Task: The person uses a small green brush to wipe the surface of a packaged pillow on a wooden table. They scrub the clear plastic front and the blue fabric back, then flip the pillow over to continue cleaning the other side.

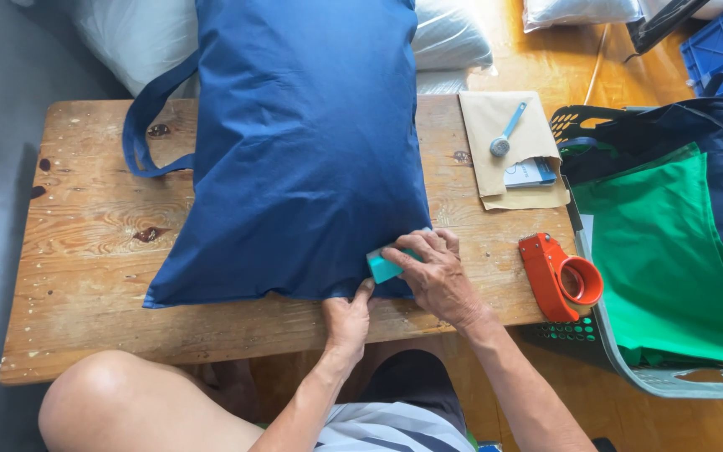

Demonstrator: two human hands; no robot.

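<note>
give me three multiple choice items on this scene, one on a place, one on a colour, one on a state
1. Where is the orange tape dispenser?
A. on the bag
B. at the table's right edge, by the basket
C. on the floor

2. What colour is the big bag on the table?
A. dark blue
B. red
C. white

3. What is the right hand doing?
A. resting empty on a knee
B. gripping the dispenser
C. pressing a small teal piece against the bag

Answers: 1 B, it sits beside the basket. 2 A, its cloth is dark blue. 3 C, the fingers lie over the teal piece, while the left hand pinches the bag's edge.
</note>
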